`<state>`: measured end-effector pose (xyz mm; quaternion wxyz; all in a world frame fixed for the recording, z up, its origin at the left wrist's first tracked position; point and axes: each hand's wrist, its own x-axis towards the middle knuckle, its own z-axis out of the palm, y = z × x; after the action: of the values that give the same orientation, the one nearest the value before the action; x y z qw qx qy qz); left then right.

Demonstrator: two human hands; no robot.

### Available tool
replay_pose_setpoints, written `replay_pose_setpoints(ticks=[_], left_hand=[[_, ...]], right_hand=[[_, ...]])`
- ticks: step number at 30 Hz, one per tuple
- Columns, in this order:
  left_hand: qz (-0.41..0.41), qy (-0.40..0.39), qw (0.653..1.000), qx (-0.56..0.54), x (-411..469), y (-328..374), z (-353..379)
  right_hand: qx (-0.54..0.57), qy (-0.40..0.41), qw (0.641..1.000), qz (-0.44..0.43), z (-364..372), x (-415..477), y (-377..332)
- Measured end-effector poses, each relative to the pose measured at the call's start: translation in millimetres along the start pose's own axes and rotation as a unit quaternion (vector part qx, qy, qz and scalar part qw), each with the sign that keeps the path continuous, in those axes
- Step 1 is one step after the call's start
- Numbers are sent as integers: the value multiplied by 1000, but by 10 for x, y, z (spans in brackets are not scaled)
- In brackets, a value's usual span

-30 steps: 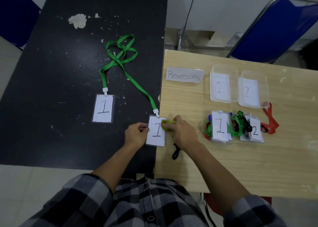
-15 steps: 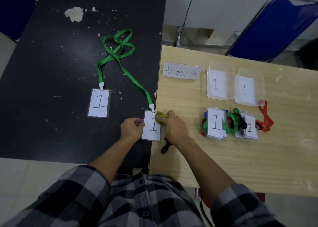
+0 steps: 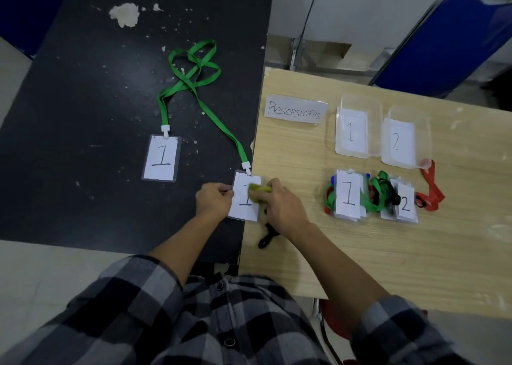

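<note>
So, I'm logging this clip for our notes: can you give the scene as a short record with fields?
left hand: pinches badge by its left edge
right hand: holds cloth on badge
badge: marked 1, straddles black table and wood table, green lanyard clipped on
spare badge: marked 1, on black table
sign: reads Resepsionis
tray 1, tray 2: clear, side by side
pile 1, pile 2: badges, before the trays
</note>
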<state>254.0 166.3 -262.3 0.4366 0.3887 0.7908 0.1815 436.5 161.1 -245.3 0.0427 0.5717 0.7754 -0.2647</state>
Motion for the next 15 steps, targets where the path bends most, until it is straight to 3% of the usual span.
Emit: replay_pose_setpoints(ticks=[4, 10, 15], left_hand=[[-3, 3, 1000, 6, -19, 20, -9], [-3, 2, 1000, 9, -12, 18, -9], [-2, 5, 1000, 8, -17, 21, -8]], right_hand=[[-13, -43, 998, -40, -65, 1, 117], [6, 28, 999, 34, -102, 228, 53], [3, 11, 1000, -11, 93, -118, -63]])
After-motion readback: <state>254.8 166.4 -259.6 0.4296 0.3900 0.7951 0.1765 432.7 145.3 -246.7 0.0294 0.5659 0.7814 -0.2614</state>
